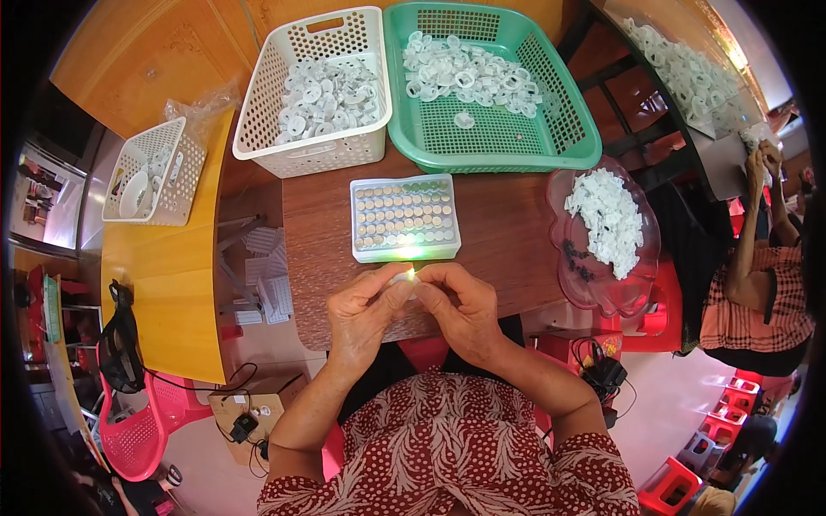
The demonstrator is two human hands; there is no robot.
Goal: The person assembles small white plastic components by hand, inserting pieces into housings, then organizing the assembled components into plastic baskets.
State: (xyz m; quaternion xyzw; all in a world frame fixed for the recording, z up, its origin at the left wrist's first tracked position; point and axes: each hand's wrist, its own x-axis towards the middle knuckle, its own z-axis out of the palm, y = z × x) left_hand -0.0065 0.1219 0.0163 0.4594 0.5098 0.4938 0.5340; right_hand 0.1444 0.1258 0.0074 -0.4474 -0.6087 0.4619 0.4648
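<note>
Both my hands meet over the near edge of the brown table. Between pinched thumb and fingertips, my left hand (361, 314) and my right hand (462, 310) hold a small white plastic light (403, 278). It glows yellow-green, and the fingers cover most of it. Just beyond the fingertips stands a shallow white box (370, 255) with rows of round button cells (400, 215); a green glare falls on its front. To the right, a scalloped pinkish-red tray (635, 301) bears a heap of small white pieces (609, 222) and a few tiny black parts (575, 260).
A cream basket (331, 153) and a green basket (516, 162) of clear plastic parts stand along the back. Another small basket (176, 206) sits on the yellow table (163, 284) at left. A co-worker in checked cloth (748, 310) works at the right beside red stools (671, 486).
</note>
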